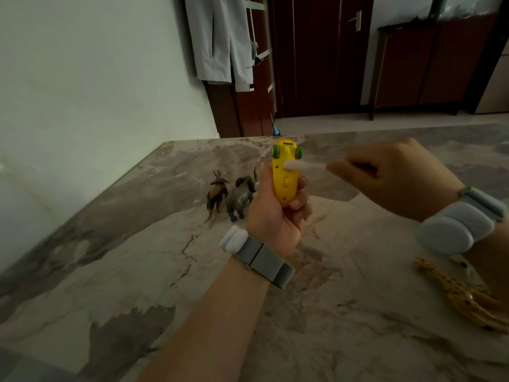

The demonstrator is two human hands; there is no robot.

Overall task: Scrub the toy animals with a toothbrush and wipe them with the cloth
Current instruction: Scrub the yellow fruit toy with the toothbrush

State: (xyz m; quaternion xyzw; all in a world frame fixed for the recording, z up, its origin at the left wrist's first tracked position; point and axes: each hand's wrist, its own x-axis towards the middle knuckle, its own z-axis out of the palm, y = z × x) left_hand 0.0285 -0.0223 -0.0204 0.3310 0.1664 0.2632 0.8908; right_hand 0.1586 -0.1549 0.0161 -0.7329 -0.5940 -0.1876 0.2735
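Observation:
My left hand (275, 213) grips a yellow toy with green wheels (283, 172), held upright above the marble table (137, 271) with its underside facing me. My right hand (391, 175) pinches a pale, blurred toothbrush (305, 165) whose head touches the yellow toy's upper part. A brown horned toy animal (217, 193) and a grey toy elephant (242, 195) stand on the table just left of my left hand. A yellow spotted toy giraffe (462, 296) lies on its side at the right edge, below my right wrist. No cloth is visible.
A white wall runs along the table's left side. Beyond the far edge are a dark red door (316, 51), hanging pale clothing (220, 37) and a dark cabinet (427, 64). Both wrists wear grey bands.

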